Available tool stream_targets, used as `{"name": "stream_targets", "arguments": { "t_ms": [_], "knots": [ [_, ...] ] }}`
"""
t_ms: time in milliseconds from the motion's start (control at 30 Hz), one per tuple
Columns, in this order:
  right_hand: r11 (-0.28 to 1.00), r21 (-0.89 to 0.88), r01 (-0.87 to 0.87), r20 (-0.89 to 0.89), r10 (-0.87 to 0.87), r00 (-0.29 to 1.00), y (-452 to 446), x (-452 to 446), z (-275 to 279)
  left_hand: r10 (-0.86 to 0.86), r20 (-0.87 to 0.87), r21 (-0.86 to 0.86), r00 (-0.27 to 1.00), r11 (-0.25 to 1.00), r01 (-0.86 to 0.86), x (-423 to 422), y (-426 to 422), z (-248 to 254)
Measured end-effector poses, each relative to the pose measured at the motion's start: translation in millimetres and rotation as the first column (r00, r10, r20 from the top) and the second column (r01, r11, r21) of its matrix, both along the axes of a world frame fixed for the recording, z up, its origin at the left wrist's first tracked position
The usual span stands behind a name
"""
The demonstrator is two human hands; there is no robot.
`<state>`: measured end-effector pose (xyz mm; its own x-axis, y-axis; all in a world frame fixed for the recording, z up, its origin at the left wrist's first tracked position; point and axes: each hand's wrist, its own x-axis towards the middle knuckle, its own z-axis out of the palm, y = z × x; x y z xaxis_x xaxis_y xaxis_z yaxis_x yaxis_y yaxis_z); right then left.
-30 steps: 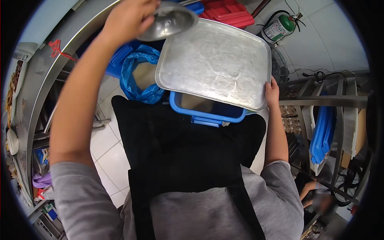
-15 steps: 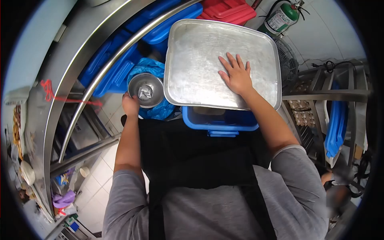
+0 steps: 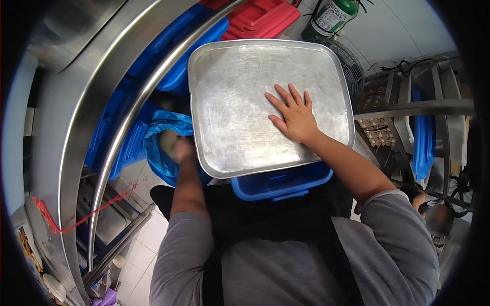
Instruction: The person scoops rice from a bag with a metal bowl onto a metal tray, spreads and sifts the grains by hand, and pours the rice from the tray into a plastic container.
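My right hand lies flat with spread fingers on a large metal tray. Under the tray's near edge shows a blue plastic container. At the tray's left side, my left hand reaches into a blue plastic bag that holds a pale material. That hand is blurred and its fingers are hidden, and the metal bowl does not show.
Blue bins stand behind a curved metal rail at the left. Farther back are a red bin, a fire extinguisher and a fan. A rack with egg trays stands right, near another person.
My left hand has gone from holding the metal bowl over the bag to reaching inside the bag, and the bowl is out of sight. My right hand stays on the tray.
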<state>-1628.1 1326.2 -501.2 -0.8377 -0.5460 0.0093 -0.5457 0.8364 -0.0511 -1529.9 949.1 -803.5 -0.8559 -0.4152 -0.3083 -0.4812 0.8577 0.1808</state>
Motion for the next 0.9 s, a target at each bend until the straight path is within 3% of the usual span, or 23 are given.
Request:
{"name": "stream_targets", "arguments": {
  "t_ms": [33, 67, 267, 433, 600, 667, 700, 800, 833, 900],
  "knots": [
    [1.0, 0.007, 0.008, 0.005, -0.008, 1.0, -1, -1, 1, 0.034, -0.073, 0.015, 0.997, 0.999, -0.033, 7, 5, -46],
    [1.0, 0.005, 0.003, 0.002, -0.003, 1.0, -2, -3, 2, 0.074, -0.061, 0.086, 0.995, 0.994, -0.069, 10, 12, -55],
    [1.0, 0.016, 0.007, 0.006, -0.007, 1.0, -3, -1, 2, 0.239, 0.152, 0.416, 0.959, 0.864, -0.282, 8, 37, -22],
    [1.0, 0.017, 0.002, -0.017, -0.001, 1.0, -2, -1, 2, 0.299, 0.14, 0.604, 0.944, 0.729, -0.321, 23, 42, -15],
    [1.0, 0.006, -0.013, -0.029, 0.013, 0.999, -2, 0, -2, 0.321, 0.106, 0.833, 0.941, 0.488, -0.26, 38, 31, 9],
    [1.0, 0.004, -0.002, -0.038, 0.003, 0.999, -2, 0, -3, 0.278, 0.226, 0.834, 0.934, 0.44, -0.332, 38, 18, 19],
    [1.0, -0.002, 0.001, -0.036, -0.001, 0.999, -3, 0, -3, 0.217, 0.368, 0.796, 0.904, 0.429, -0.427, 34, 7, 25],
    [1.0, -0.003, 0.004, -0.044, -0.004, 0.999, -2, 1, -4, 0.267, 0.339, 0.829, 0.902, 0.369, -0.42, 41, -12, 51],
    [1.0, -0.006, -0.007, -0.046, 0.007, 0.999, -2, 1, -5, 0.265, 0.37, 0.778, 0.891, 0.435, -0.453, 39, -16, 80],
    [1.0, -0.007, 0.005, -0.058, -0.005, 0.998, -1, 1, -6, 0.298, 0.325, 0.796, 0.897, 0.427, -0.43, 44, -29, 103]
  ]
}}
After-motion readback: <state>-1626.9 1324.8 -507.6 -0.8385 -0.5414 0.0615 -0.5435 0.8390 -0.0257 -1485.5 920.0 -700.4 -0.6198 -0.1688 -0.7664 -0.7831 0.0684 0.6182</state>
